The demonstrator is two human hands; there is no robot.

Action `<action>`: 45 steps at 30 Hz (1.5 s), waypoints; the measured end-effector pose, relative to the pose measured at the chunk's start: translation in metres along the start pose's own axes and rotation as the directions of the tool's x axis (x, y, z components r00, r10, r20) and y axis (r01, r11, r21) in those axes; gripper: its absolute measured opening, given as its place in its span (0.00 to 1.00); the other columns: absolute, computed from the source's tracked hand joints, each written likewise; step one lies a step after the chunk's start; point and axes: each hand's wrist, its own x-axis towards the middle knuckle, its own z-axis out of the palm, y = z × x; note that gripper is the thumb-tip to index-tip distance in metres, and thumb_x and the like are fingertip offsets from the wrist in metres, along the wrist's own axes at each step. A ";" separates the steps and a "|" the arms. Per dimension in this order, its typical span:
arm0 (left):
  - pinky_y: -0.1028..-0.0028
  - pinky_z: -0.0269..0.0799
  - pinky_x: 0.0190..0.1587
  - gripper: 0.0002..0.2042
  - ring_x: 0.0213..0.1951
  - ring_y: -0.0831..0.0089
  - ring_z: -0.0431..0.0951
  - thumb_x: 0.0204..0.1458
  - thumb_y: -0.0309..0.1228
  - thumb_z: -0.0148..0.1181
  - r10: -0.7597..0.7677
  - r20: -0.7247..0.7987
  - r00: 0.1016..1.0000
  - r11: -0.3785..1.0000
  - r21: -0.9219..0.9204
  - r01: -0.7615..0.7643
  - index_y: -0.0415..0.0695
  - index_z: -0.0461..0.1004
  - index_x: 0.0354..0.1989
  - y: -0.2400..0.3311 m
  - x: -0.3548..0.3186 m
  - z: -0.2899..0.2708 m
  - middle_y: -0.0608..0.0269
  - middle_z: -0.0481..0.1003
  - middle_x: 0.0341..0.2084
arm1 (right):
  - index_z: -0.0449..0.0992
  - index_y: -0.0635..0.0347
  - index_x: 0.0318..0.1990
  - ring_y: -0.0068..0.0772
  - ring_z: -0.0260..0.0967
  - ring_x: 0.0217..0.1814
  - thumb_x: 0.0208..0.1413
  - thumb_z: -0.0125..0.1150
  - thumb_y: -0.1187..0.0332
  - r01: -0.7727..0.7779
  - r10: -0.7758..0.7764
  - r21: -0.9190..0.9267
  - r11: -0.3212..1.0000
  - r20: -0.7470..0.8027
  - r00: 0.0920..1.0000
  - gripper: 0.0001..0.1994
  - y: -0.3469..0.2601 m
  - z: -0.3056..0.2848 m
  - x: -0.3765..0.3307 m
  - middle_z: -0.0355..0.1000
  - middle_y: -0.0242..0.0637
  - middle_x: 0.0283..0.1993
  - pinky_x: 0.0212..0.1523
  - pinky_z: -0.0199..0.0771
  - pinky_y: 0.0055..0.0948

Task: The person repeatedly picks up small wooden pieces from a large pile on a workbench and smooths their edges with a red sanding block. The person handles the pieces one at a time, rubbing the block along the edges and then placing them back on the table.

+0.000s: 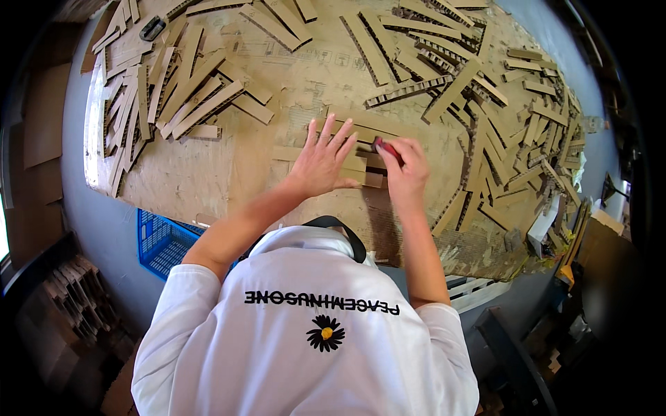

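My left hand lies flat with fingers spread, pressing on light brown cardboard strips near the middle of the table. Just to its right, my right hand is closed around a small red-handled tool. The tool's dark tip touches or hovers over the strips; I cannot tell which. Its working end is too small to make out. Beyond my fingertips, a longer cardboard strip lies crosswise. My left palm and fingers cover part of the strips.
A cardboard-covered table spreads before me. Loose honeycomb-edged strips are heaped at left, with more strips scattered at right. A small dark object sits at the far left. Below the near left edge stands a blue plastic crate.
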 end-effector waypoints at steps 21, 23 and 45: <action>0.58 0.71 0.58 0.21 0.54 0.49 0.73 0.45 0.25 0.72 -0.098 -0.181 0.979 0.953 -0.301 0.040 0.40 0.78 0.50 -0.079 -0.062 -0.042 0.53 0.75 0.49 | 0.85 0.52 0.37 0.38 0.78 0.35 0.51 0.75 0.70 0.129 -0.099 -0.222 0.967 0.139 0.985 0.06 0.056 0.038 0.048 0.77 0.30 0.38 0.35 0.77 0.32; 0.58 0.71 0.58 0.22 0.54 0.50 0.73 0.43 0.24 0.72 -0.083 -0.169 0.982 0.952 -0.304 0.028 0.40 0.78 0.50 -0.082 -0.063 -0.042 0.53 0.75 0.50 | 0.85 0.52 0.37 0.37 0.78 0.35 0.51 0.75 0.70 0.138 -0.107 -0.219 0.966 0.146 0.983 0.06 0.058 0.038 0.048 0.78 0.30 0.39 0.35 0.77 0.31; 0.60 0.73 0.48 0.23 0.46 0.56 0.76 0.51 0.24 0.59 0.091 -0.143 0.985 0.991 -0.089 -0.104 0.53 0.80 0.57 -0.087 -0.037 -0.039 0.56 0.76 0.41 | 0.85 0.51 0.37 0.36 0.78 0.35 0.53 0.75 0.67 0.153 -0.097 -0.255 0.955 0.218 0.971 0.06 0.059 0.033 0.053 0.78 0.28 0.40 0.34 0.77 0.31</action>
